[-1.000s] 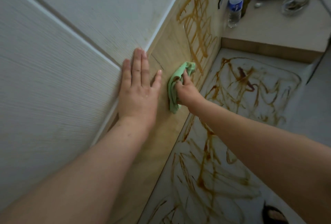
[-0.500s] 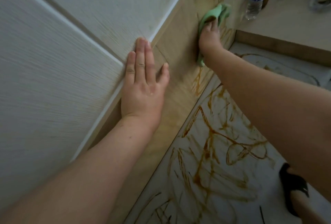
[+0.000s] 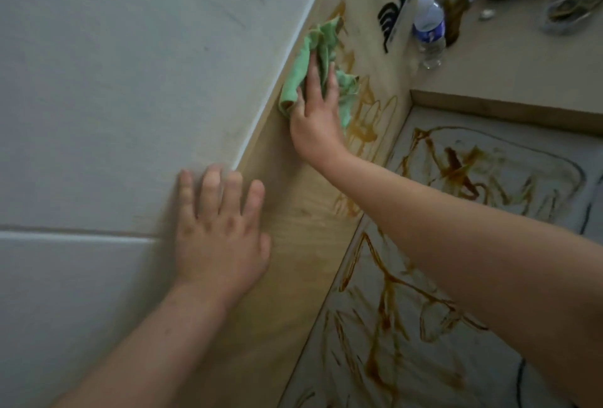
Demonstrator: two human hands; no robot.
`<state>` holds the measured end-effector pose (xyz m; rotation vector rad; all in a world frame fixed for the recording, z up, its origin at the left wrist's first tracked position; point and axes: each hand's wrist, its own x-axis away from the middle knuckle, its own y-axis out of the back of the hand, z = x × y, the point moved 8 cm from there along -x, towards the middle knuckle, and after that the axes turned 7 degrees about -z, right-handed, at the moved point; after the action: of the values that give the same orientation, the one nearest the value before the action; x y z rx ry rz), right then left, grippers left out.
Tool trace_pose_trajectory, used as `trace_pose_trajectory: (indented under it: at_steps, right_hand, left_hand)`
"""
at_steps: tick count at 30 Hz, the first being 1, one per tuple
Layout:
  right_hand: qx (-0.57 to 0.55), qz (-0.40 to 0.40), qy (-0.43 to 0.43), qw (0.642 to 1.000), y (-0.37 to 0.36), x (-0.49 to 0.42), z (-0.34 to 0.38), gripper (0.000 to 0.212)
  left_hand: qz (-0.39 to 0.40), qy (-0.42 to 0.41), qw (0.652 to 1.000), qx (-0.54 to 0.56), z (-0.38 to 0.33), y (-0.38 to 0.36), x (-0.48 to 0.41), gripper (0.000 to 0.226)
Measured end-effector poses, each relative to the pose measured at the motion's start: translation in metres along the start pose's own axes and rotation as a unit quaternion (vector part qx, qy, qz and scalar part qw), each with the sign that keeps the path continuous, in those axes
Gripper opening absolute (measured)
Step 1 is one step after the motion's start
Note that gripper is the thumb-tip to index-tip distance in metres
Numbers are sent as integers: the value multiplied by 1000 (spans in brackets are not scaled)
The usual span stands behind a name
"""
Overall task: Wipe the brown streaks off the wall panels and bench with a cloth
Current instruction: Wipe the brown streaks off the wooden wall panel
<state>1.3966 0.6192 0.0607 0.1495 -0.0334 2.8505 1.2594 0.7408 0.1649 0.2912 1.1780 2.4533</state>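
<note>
Splaying wider than half a second ago, the left hand [image 3: 222,238] is lying flat and empty on the white wall [image 3: 114,81], seemingly bracing the reach; the right hand [image 3: 315,114] is pressing the cloth [image 3: 300,65] flat-fingered onto the wood panel [image 3: 293,228] beside the streaks [image 3: 368,120], its long axis running along the panel's top edge
</note>
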Motion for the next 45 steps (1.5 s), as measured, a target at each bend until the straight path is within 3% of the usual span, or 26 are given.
trace_pose_trajectory:
  at_steps: [6,10,12,15,21,23,27,33,41,45]
  right_hand:
    - [29,13,-151,988,31,-56,-40,63]
    - [41,58,-28,997,19,-15,-22,66]
    - [42,41,33,998,23,-24,-9,65]
    - [22,-20,42,999,33,-67,1,59]
    - [-29,-76,-203,976,33,-87,-47,58]
    - [-25,-62,-161,985,22,-64,-38,59]
    - [-42,-91,22,995,21,-62,7,56]
    - [-25,-120,39,992,13,-59,-12,56]
    - [-40,-115,-129,984,34,-109,-78,55]
    - [-54,-81,-322,942,28,-82,-155,55]
  left_hand:
    - [-63,-70,993,-72,-8,33,-106,81]
    - [-75,-95,977,-176,-1,40,-165,77]
    - [-83,-115,971,-194,7,35,-178,67]
    - [-86,-147,958,-230,9,27,-179,63]
    - [-93,-157,959,-218,7,29,-181,64]
    - [-94,-158,958,-219,7,28,-181,64]
    - [-90,-166,956,-226,7,27,-180,65]
    - [-85,-159,956,-232,5,30,-181,66]
    - [-71,-163,952,-250,4,28,-180,67]
    - [-67,-161,950,-259,4,30,-180,67]
